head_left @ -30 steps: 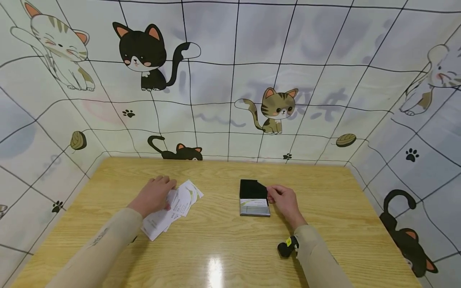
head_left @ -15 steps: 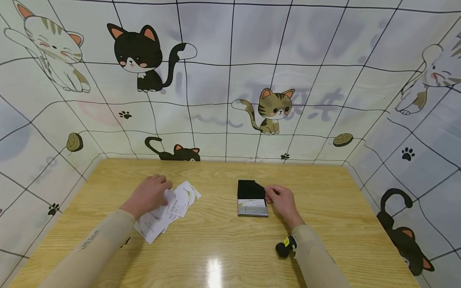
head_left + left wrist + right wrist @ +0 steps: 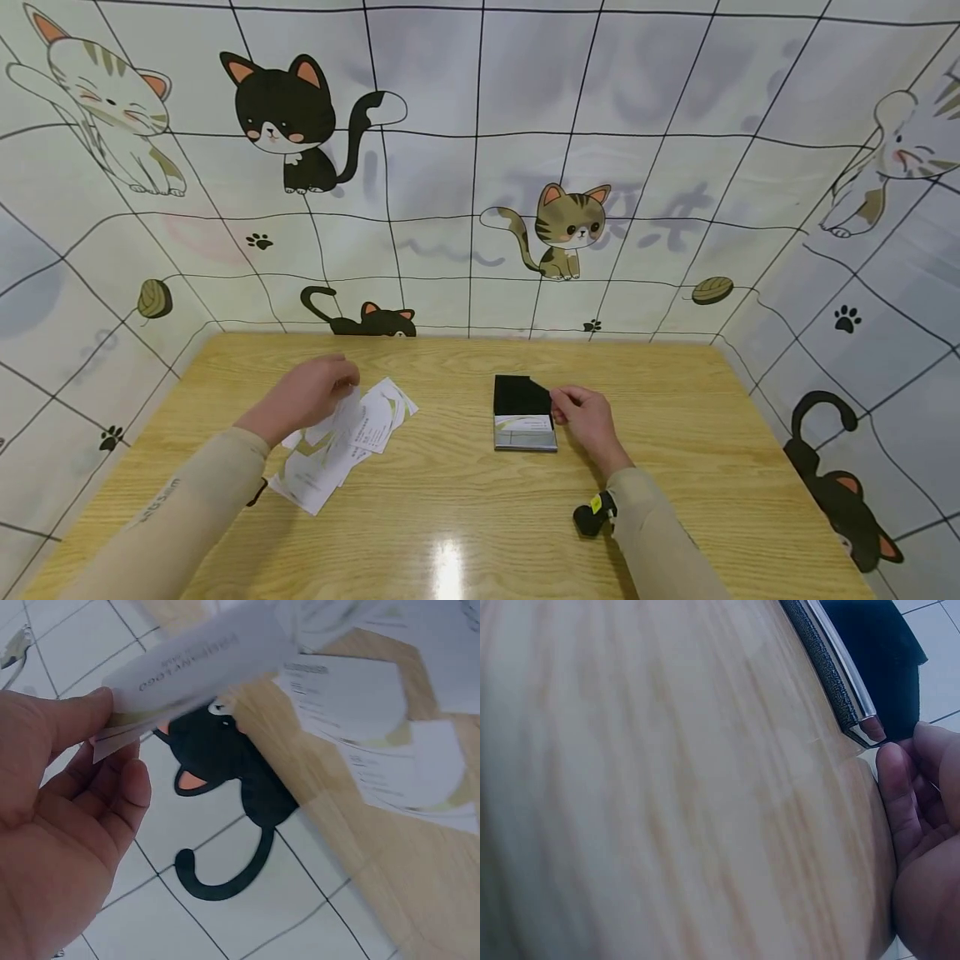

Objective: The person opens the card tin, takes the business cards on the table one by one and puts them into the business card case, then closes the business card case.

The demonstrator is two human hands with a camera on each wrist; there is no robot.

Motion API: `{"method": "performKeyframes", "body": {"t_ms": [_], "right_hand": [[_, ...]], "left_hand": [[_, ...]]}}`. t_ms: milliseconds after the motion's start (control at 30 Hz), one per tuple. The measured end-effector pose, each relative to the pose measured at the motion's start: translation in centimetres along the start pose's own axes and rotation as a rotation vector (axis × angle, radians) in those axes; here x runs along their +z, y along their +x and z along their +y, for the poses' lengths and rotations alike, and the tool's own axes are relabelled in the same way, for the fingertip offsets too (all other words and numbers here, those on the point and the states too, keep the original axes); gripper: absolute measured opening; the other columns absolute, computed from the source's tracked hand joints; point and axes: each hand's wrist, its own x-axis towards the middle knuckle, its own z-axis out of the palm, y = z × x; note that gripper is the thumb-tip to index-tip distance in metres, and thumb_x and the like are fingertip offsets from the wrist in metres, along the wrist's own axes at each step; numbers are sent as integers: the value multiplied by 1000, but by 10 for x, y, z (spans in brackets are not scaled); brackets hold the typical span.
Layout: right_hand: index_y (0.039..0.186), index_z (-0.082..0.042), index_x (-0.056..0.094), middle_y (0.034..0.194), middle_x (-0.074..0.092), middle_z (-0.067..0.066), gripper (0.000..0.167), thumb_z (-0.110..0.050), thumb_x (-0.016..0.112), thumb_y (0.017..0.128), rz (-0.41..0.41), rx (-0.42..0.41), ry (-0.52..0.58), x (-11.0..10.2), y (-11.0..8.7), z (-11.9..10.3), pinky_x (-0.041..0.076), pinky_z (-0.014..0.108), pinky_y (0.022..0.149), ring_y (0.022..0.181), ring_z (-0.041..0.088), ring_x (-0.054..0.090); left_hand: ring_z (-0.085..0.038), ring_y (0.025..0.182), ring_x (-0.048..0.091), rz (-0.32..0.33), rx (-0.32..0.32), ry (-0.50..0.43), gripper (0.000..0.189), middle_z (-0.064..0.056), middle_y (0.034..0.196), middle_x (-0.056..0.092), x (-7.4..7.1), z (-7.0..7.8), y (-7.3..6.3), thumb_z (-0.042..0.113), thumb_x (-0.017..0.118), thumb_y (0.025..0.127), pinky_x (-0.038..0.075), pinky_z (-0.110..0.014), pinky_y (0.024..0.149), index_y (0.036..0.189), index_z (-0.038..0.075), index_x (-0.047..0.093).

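Observation:
Business cards [image 3: 199, 664], at least two, are pinched between the thumb and fingers of my left hand [image 3: 303, 398]. They are raised above a loose spread of white cards [image 3: 381, 417] on the table's left half. To the right lies a business card case [image 3: 522, 395] with its black lid up and cards [image 3: 522, 423] in its lower part. My right hand [image 3: 591, 418] pinches the case's right edge with thumb and forefinger. In the right wrist view, the fingertips [image 3: 895, 766] meet the case at its metal-trimmed corner [image 3: 866, 729]; what they grip is partly hidden.
A wooden table [image 3: 442, 500] carries everything. Cloth walls [image 3: 450, 167] printed with cartoon cats rise at its back and sides. A small black device [image 3: 594, 515] is strapped at the right wrist.
My left hand has turned and drawn back slightly leftward, lifting cards off the spread and baring more cards beneath. The right hand stays on the case, which has not visibly moved.

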Motion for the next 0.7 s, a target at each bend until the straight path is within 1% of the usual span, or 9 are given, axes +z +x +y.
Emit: {"method": "performKeyframes", "body": {"t_ms": [133,200,233,333,400,567,700], "right_hand": [[93,3,74,74,67,6,22,-14,65,103,-1,1,-14,-1,0,1,52,24,64,68,15,60],[92,2,73,75,67,6,22,-15,64,104,1,3,-28,-2,0,1,51,24,65,68,15,60],[92,2,73,75,67,6,22,-15,64,104,2,2,-33,-2,1,1,51,24,65,68,15,60],[92,2,74,75,68,7,22,-15,64,103,4,-1,-34,-1,1,1,52,23,64,68,15,60],[93,2,74,76,68,7,22,-15,64,104,-2,-4,-35,0,1,0,52,23,64,68,14,61],[93,2,74,76,67,6,22,-15,65,104,-4,-1,-45,1,2,-1,51,23,65,68,14,60],[93,1,74,75,67,6,21,-15,65,103,8,1,-50,0,2,0,51,23,64,68,14,60]], "left_hand": [[-14,74,57,-29,-41,-64,16,0,86,65,-5,14,8,-5,69,91,52,-37,69,104,6,72],[-13,73,55,-43,-47,-83,18,2,85,64,-5,20,12,-4,68,93,50,-36,68,107,6,72],[-13,74,55,-44,-39,-92,19,2,85,64,-5,23,13,-4,67,93,50,-36,69,108,6,72],[-14,76,57,-30,-20,-113,20,0,88,65,-1,32,17,-4,66,95,51,-36,70,110,6,72],[-14,78,58,-10,-12,-135,20,-2,92,67,2,39,20,-4,65,95,52,-36,71,110,7,73],[-14,76,55,15,-38,-200,25,-4,99,66,11,53,26,-4,60,99,50,-34,71,116,10,74],[-13,75,52,28,-53,-254,28,-2,99,63,17,63,33,-3,58,100,48,-32,70,119,10,74]]}}
